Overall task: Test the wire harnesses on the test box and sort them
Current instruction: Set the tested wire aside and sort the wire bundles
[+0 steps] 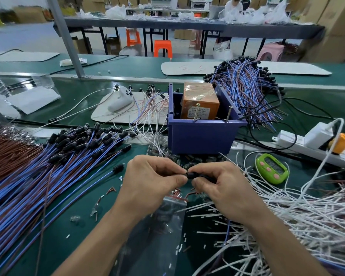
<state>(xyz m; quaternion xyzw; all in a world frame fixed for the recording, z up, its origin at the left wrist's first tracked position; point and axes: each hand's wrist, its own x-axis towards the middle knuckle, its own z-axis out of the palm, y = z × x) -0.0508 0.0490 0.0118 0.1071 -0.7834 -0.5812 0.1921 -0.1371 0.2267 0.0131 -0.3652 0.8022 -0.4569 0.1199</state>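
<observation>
Left hand (pixel 153 177) and right hand (pixel 219 188) meet, both pinching.

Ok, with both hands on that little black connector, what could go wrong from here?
The left hand and right hand pinch the black connector only by fingertips, so it may slip among the loose bits nearby. The white wire pile lies by the right wrist; a snag or mix-up seems possible.

Both hands meet at mid-bench. My left hand (pixel 153 178) and right hand (pixel 225 186) pinch one small black connector (pixel 191 174) between fingertips. Blue bin (pixel 203 134) just beyond, orange test box (pixel 200 102) inside it. Blue harness pile (pixel 48 176) to the left, white wires (pixel 287 216) to the right, green timer (pixel 272 168) near the bin.
</observation>
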